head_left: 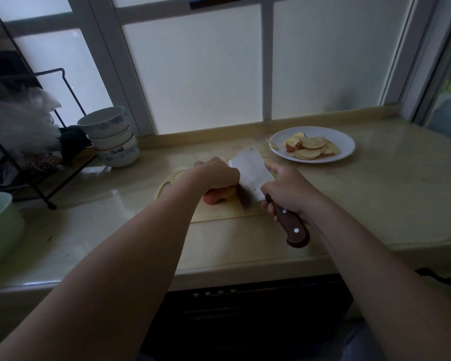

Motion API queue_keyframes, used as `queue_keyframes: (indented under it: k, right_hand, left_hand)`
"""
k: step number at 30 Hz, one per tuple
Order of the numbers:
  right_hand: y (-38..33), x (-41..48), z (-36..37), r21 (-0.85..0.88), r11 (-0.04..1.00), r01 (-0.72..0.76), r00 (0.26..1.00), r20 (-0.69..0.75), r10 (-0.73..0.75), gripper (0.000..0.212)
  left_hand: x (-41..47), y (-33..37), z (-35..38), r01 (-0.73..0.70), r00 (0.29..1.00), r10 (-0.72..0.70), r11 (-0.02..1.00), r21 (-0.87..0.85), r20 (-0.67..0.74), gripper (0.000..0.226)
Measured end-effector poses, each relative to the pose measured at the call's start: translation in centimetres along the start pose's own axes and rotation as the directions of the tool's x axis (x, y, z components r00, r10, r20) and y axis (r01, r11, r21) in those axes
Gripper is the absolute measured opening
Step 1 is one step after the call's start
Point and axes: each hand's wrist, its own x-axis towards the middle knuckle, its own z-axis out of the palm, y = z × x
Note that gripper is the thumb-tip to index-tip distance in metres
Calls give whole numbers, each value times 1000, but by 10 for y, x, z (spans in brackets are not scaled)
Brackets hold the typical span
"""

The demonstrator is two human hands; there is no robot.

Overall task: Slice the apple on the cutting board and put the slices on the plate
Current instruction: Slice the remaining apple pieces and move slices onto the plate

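Right grip [289,190]: I clasp the cleaver [249,175] handle.
Left grip [216,174]: curled over the apple [218,198], pinning it to the cutting board [219,214].
Handling: probably firm, cut face slick; hold by skin.

My only camera sits on my head, looking forward and down, close over the cutting board [219,213] on the counter [375,199]. It faces the frosted window [193,74] behind.
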Motion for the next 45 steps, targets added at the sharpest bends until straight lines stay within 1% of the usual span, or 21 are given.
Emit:
queue_keyframes:
  k: [2, 5, 10, 11, 13, 15, 17, 19, 22, 24, 26, 29, 32, 36, 40, 42, 45]
  right_hand:
    - [1, -3, 3, -5, 1000, 3, 1000, 2, -3, 81]
    - [1, -4, 6, -27, 1000, 3, 1000, -12, -3, 82]
    - [-2, 1, 6, -94, 995, 14, 1000, -7, -14, 80]
    - [-3, 1, 8, -114, 993, 11, 1000, 8, -10, 76]
    - [-5, 3, 18, -166, 986, 31, 998, 55, -22, 61]
    - [-6, 6, 26, -181, 982, 44, 998, 51, -35, 47]
    - [-7, 10, 28, -190, 981, 43, 999, 41, -35, 43]
    - [-7, 13, 27, -197, 980, 39, 998, 51, -30, 45]
    - [-5, 12, 26, -142, 990, 25, 997, 70, -15, 47]
    - [-4, 9, 24, -76, 997, 21, 997, 79, -15, 40]
    - [-4, 7, 21, -17, 1000, 11, 999, 51, -10, 34]
    - [0, 12, 15, 16, 1000, 15, 1000, -18, -15, 52]
    - [1, 13, 11, 29, 999, 21, 999, -37, -20, 58]
    - [0, 13, 8, 44, 999, 11, 999, -31, -10, 66]
    - [1, 12, 5, 36, 999, 21, 999, -37, -19, 69]
    - [0, 12, 4, 28, 999, 29, 999, -38, -28, 68]
    - [-1, 12, 2, 15, 1000, 23, 999, -41, -22, 74]
  left_hand:
    - [0, -2, 0, -13, 1000, 13, 1000, 0, -6, 43]
    - [1, -3, 0, -23, 1000, 24, 1000, 19, -7, 49]
    - [1, -2, -1, -37, 999, 37, 999, 25, -17, 52]
    - [1, -2, -1, -35, 999, 35, 999, 26, -16, 54]
    - [3, -3, 0, -33, 999, 33, 999, 20, -7, 60]
    - [4, -6, 0, -32, 999, 31, 1000, 0, -9, 63]
    - [4, -7, 0, -40, 999, 40, 999, -7, -15, 65]
    - [1, -6, -1, -41, 999, 41, 999, -6, -16, 64]
    - [-4, -5, -2, -40, 999, 40, 999, -6, -19, 63]
    - [-9, -5, -3, -36, 999, 36, 999, 1, -25, 61]
    - [-9, -4, -3, -37, 999, 38, 999, 9, -25, 60]
    - [-6, -5, -3, -47, 999, 47, 999, 1, -4, 54]
    - [-6, -5, -3, -32, 999, 33, 999, -30, 4, 44]
    - [-6, -2, -4, -38, 998, 42, 995, -91, 40, 22]
    - [-3, -1, -7, -37, 996, 47, 991, -126, 76, 10]
    - [-4, 1, -8, -24, 995, 38, 990, -141, 97, 8]
    - [-7, 4, -9, -7, 993, 23, 990, -138, 114, 14]
